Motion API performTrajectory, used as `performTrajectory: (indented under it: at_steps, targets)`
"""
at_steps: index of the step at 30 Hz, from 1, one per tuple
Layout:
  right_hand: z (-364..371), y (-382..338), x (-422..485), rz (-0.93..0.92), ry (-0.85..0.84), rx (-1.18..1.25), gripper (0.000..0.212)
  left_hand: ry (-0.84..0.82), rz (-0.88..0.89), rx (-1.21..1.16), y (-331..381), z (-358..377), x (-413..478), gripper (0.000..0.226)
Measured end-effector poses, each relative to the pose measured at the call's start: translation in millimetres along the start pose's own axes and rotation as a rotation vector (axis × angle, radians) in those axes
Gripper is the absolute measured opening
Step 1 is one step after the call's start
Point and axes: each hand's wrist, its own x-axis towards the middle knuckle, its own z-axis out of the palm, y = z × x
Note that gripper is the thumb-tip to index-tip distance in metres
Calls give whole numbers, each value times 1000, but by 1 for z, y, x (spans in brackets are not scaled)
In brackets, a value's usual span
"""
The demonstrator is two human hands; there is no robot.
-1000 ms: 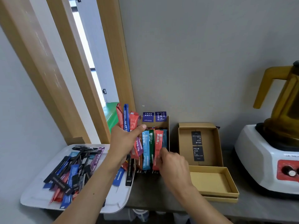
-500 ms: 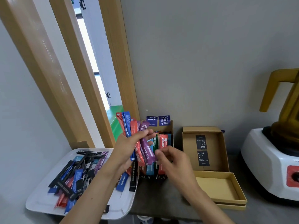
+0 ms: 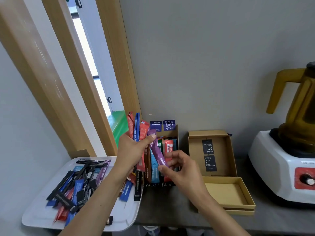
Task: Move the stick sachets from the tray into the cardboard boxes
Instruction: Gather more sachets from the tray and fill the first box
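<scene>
Colourful stick sachets [image 3: 76, 188] lie heaped on the white tray [image 3: 39, 217], more packed side by side in the cardboard box [image 3: 175, 132] beside it.

The dark grey countertop [image 3: 179, 210] before me runs along a grey wall. At eight o'clock lies a white rounded plastic tray [image 3: 42, 217] with a loose heap of coloured stick sachets [image 3: 76, 188]; I cannot tell what carries its left part. At twelve o'clock, against the wall, stands a narrow brown cardboard box [image 3: 175, 133] packed with upright sachets. Just beside it at one o'clock is an open brown cardboard box [image 3: 221, 150] with two black labels inside. Touching its near edge at three o'clock sits a shallow brown cardboard tray-box [image 3: 226, 193]. Far out at three o'clock stands a white blender base [image 3: 272, 167] with a red knob panel.
</scene>
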Motion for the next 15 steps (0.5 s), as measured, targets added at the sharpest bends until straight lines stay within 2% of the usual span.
performTrajectory:
  at_steps: [2,4,7,11,15]
  targets:
    - [2,4,-3,-35,48,-158,35,37,61,54,0,2,0,20]
    - [5,4,-6,-95,77,-431,36,38,121,110,0,5,-1,22]
    - [12,3,-8,-231,72,-721,41,-60,148,203,2,8,0,26]
    - [25,10,-5,-267,28,-745,44,-123,122,254,2,10,6,24]
    - [26,17,1,-211,28,-817,41,-50,128,157,1,6,9,17]
